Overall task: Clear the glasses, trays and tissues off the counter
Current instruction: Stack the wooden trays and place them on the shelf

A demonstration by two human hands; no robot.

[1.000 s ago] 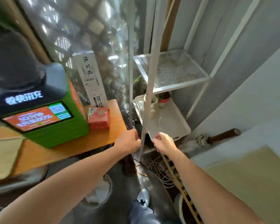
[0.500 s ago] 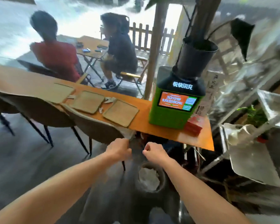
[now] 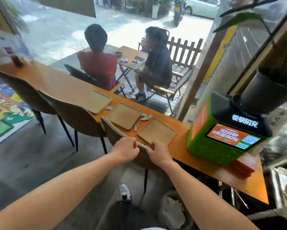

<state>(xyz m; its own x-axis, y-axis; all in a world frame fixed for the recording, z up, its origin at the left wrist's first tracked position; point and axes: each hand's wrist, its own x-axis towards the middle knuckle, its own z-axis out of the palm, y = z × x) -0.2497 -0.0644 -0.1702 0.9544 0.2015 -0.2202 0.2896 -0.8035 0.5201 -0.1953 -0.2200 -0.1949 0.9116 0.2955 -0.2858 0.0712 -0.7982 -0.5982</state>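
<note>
Three flat tan trays lie in a row on the long wooden counter: the nearest tray, the middle tray and the far tray. Crumpled white tissues sit between the near two trays, another tissue lies by the far tray, and a small scrap lies in front. My left hand and my right hand are both curled, side by side at the top edge of the nearest chair back, just short of the nearest tray. Neither visibly holds a tray or tissue.
A green charging kiosk with a black plant pot on top stands right of the trays, with a red box beside it. Brown chairs line the counter. A lined bin is under it. Two people sit outside beyond it.
The view swung left from the metal shelf rack to the counter, and I have come closer. Both hands, still curled, rose from below the counter to the nearest chair back.
</note>
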